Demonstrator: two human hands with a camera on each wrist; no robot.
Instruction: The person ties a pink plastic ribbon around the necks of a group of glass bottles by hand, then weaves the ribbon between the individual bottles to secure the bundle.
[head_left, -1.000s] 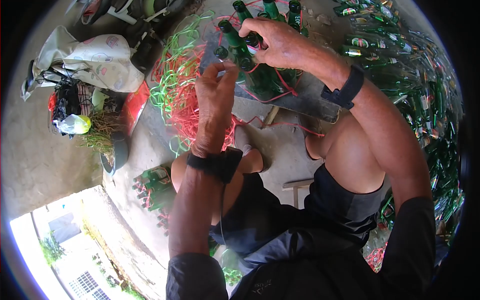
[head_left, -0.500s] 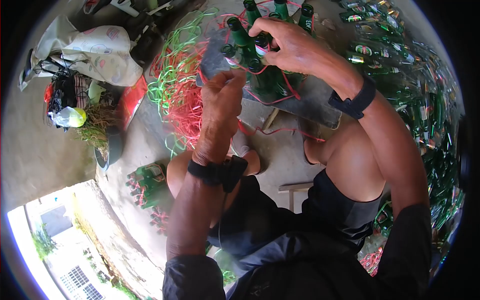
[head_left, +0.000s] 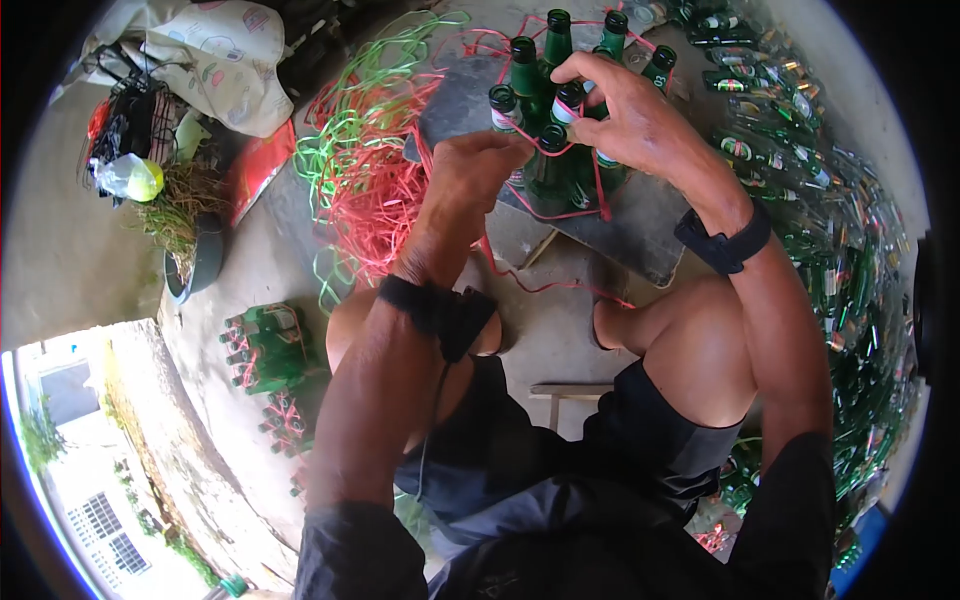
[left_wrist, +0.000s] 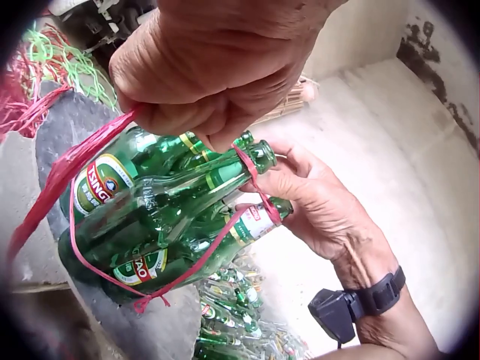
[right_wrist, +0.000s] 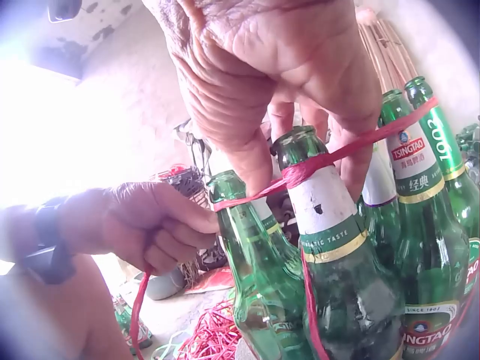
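Several green bottles (head_left: 548, 180) stand bunched on a dark board (head_left: 640, 235), with red twine (left_wrist: 189, 268) round their bodies and necks. The left hand (head_left: 468, 185) is curled and pinches the red twine beside the near bottle necks; a length of it hangs from the fist in the left wrist view. The right hand (head_left: 640, 120) arches over the necks, its fingers reaching down around a white-labelled neck (right_wrist: 319, 199) where the twine is looped. In the right wrist view the twine (right_wrist: 367, 139) runs across to further necks.
Loose red and green twine (head_left: 375, 190) is heaped left of the board. Many bottles (head_left: 830, 220) lie piled at the right. Tied bottle bundles (head_left: 270, 350) stand at lower left, near a plant pot (head_left: 195, 265). A small wooden stool (head_left: 570, 391) is between the legs.
In the head view the bottles and both hands have shifted right and slightly down, along with most of the scene. The left hand keeps pinching the twine; the right hand stays over the necks.
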